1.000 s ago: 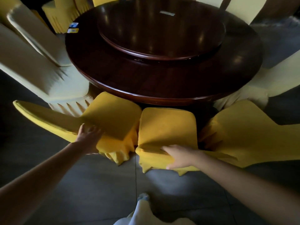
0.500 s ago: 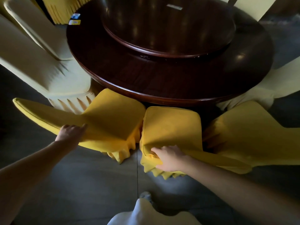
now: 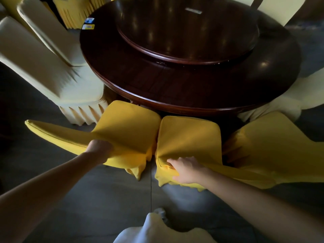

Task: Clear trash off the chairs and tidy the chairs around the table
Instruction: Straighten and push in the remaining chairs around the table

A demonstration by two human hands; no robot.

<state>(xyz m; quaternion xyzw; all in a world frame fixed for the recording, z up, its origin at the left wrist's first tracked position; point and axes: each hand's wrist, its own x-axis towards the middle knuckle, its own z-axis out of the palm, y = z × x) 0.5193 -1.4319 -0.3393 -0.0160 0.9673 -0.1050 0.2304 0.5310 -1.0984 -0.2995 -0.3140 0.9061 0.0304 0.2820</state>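
From the head camera, two chairs in soft yellow cloth covers sit side by side, touching, at the near edge of a round, shiny dark wood table (image 3: 175, 88). The left hand (image 3: 100, 149) grips the left yellow chair (image 3: 128, 127). The right hand (image 3: 184, 170) pinches the right yellow chair (image 3: 189, 135) cover. Two small stickers (image 3: 88, 23) are too blurry to read. Both arms are cut off.

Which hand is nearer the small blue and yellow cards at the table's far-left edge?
Left. The left hand grips the left yellow chair, on the cards' side; the right hand grips the middle yellow chair, farther right.
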